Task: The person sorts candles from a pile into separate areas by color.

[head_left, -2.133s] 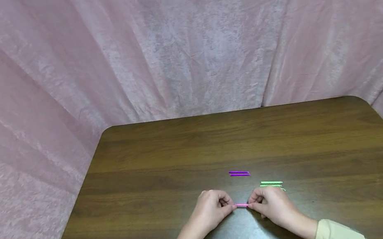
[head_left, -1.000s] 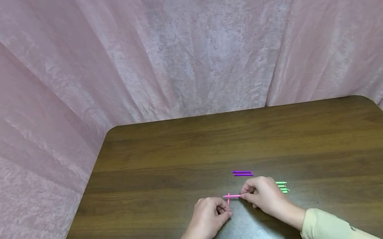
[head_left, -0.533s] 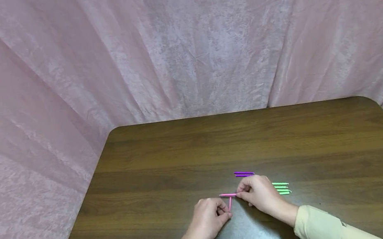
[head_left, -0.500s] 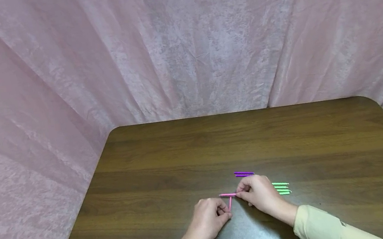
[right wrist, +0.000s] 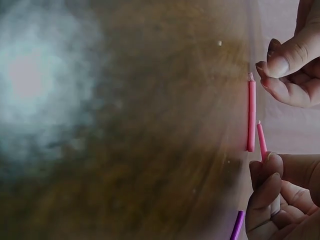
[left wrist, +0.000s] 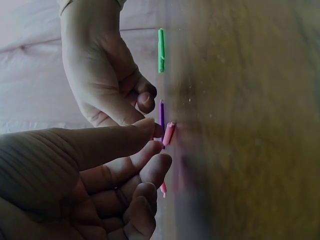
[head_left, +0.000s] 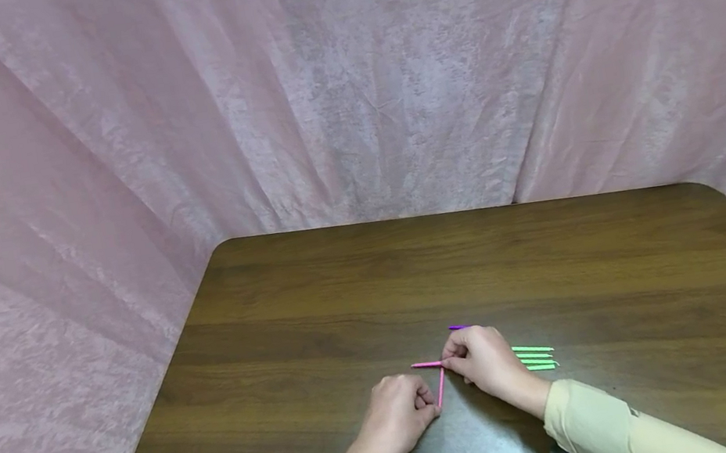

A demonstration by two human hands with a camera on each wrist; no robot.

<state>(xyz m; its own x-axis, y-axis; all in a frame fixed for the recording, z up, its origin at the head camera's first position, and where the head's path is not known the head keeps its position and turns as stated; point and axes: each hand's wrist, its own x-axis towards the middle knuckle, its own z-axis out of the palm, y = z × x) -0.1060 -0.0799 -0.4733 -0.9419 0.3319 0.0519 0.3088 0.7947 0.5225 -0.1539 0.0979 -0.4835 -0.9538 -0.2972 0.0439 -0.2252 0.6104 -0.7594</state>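
Two pink candles form a rough T in the head view. One pink candle (head_left: 441, 387) lies lengthwise on the table, its wick end by the fingertips of my left hand (head_left: 396, 415). A small gap parts those fingers from the wick in the right wrist view, and they are loosely bent. My right hand (head_left: 487, 361) pinches the end of the second pink candle (head_left: 426, 364) between thumb and forefinger. That candle runs sideways at the far end of the first; in the right wrist view, the held candle (right wrist: 261, 140) stays a little apart from the lying candle (right wrist: 251, 115).
Several green candles (head_left: 535, 357) lie side by side to the right, partly behind my right hand. A purple candle (head_left: 457, 326) shows just beyond that hand. The brown wooden table (head_left: 278, 319) reaches back to a pink curtain (head_left: 385, 96).
My right hand has carried its pink candle leftward and slightly away, from crossing the other candle to its far end. The left hand has barely moved. More of the purple candles is now hidden.
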